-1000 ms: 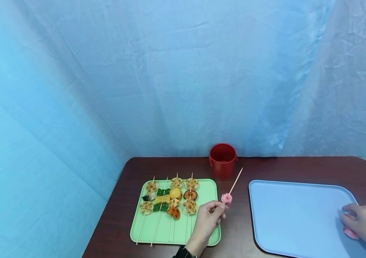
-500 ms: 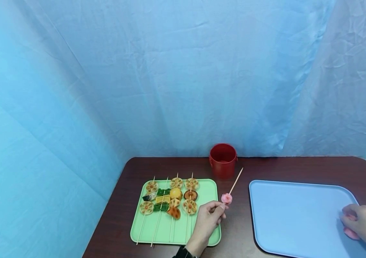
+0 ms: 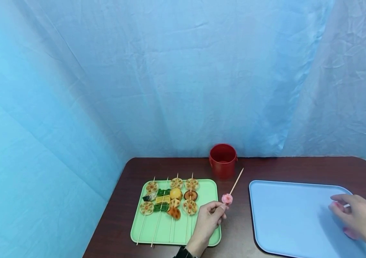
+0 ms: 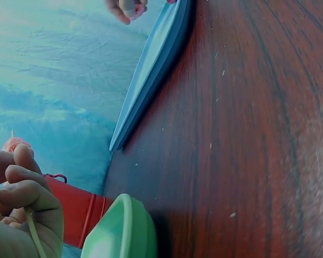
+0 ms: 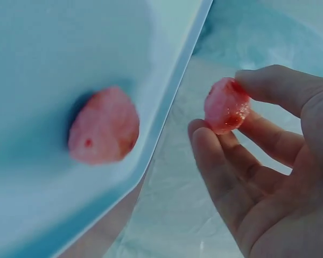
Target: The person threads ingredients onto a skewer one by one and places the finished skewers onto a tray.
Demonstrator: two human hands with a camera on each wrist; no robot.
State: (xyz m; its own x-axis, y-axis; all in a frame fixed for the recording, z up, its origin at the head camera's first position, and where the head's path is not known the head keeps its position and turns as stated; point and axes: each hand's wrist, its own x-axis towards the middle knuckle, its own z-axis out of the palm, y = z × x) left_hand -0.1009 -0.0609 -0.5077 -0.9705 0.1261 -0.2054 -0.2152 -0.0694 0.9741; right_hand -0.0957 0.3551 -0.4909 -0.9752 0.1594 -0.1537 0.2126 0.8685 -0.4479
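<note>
My left hand [image 3: 220,210] pinches the lower end of a thin wooden skewer [image 3: 236,181] between the two trays. One pink piece [image 3: 227,199] sits on that skewer just above my fingers. Over the right side of the blue tray [image 3: 286,215], my right hand [image 3: 337,203] pinches a second pink piece [image 5: 226,105] between thumb and fingers, lifted off the tray. A third pink piece [image 5: 103,131] lies on the blue tray beside that hand. The left wrist view shows my curled left fingers [image 4: 21,196] around the skewer.
A green tray [image 3: 207,188] at the left holds several filled skewers with lotus root slices [image 3: 189,206] and other pieces. A red bucket [image 3: 223,160] stands behind the trays on the dark wooden table [image 3: 299,168]. Blue cloth [image 3: 170,89] hangs all around.
My right hand has risen off the blue tray and shifted left with a pink piece pinched in it. The left hand and its skewer have stayed put.
</note>
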